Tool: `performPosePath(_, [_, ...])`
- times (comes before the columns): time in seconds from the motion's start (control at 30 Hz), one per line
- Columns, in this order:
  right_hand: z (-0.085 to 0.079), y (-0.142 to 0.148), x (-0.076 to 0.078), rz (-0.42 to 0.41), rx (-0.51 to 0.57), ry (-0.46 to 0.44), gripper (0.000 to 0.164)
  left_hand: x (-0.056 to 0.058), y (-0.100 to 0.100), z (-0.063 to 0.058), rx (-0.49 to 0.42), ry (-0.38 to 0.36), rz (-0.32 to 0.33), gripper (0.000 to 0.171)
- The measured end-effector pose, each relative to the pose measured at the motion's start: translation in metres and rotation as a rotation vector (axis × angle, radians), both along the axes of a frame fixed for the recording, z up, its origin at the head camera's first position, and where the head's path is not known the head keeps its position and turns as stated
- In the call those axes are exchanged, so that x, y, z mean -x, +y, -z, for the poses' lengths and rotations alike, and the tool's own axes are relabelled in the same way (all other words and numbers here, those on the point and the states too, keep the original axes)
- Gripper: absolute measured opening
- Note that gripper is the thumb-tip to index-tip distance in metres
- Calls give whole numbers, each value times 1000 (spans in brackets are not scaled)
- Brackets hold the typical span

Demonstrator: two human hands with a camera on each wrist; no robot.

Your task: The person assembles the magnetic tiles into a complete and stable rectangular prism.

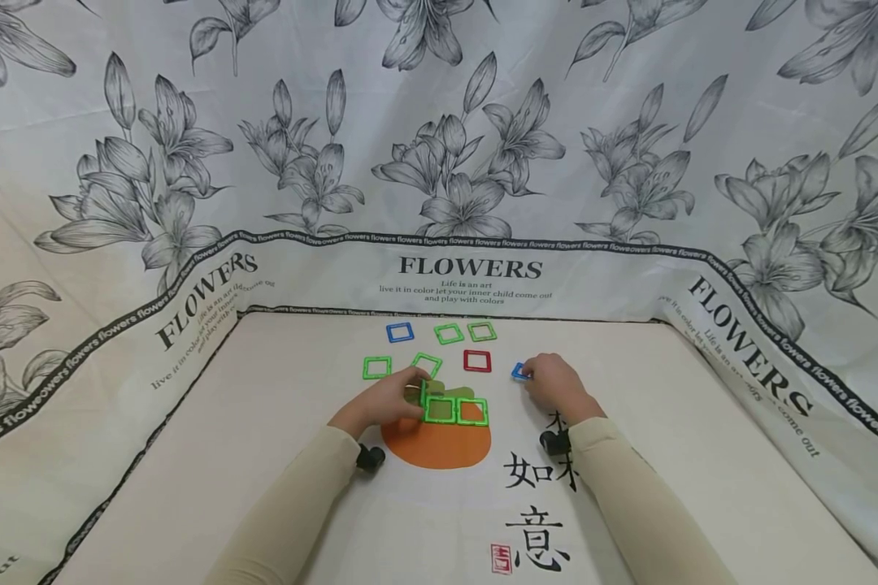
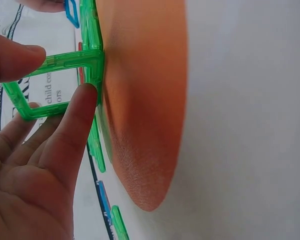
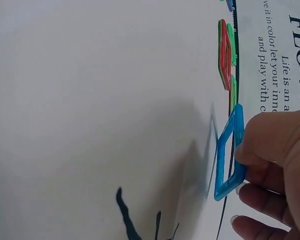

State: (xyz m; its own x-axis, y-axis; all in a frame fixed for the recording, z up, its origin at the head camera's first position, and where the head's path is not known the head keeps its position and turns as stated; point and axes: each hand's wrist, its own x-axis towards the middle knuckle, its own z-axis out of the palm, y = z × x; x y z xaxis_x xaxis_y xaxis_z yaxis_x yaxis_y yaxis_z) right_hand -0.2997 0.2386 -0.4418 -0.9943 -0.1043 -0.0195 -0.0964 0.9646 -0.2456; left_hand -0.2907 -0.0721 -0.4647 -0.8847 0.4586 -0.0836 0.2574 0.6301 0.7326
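Observation:
My left hand [image 1: 386, 404] holds an upright green square magnetic tile frame [image 2: 72, 61], thumb at one side and fingers at the other. That tile stands at the left end of two flat green tiles [image 1: 457, 412], set side by side over the orange printed shape [image 1: 439, 451]. Out to the right, my right hand [image 1: 558, 385] pinches a blue square tile [image 3: 221, 167] between thumb and fingers. In the right wrist view the blue tile is tilted close over the white cloth, its shadow beside it.
Beyond the hands lie a red tile [image 1: 477, 361], a blue tile [image 1: 400, 332] and several green tiles [image 1: 377, 368]. Black printed characters [image 1: 534, 471] mark the tablecloth near my right forearm. A flower-printed curtain [image 1: 468, 162] rises behind the table's far edge.

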Motion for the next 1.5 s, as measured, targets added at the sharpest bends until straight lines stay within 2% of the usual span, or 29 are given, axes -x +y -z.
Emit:
performPosePath(0.4, [3,-1,0,-79,34,115,27,-1,0,0,-18,-3,-1,57])
performPosePath(0.8, [1,-2,-3,-60,81,162,28,-3,1,-1,-11,-21,-13,57])
performPosePath(1.3, [0,-1,1,-26,90,94,30,-1,0,-1,-14,0,10,58])
performPosePath(1.5, [-1,-4,-3,-53,138,123,27,-1,0,0,-14,-5,1,58])
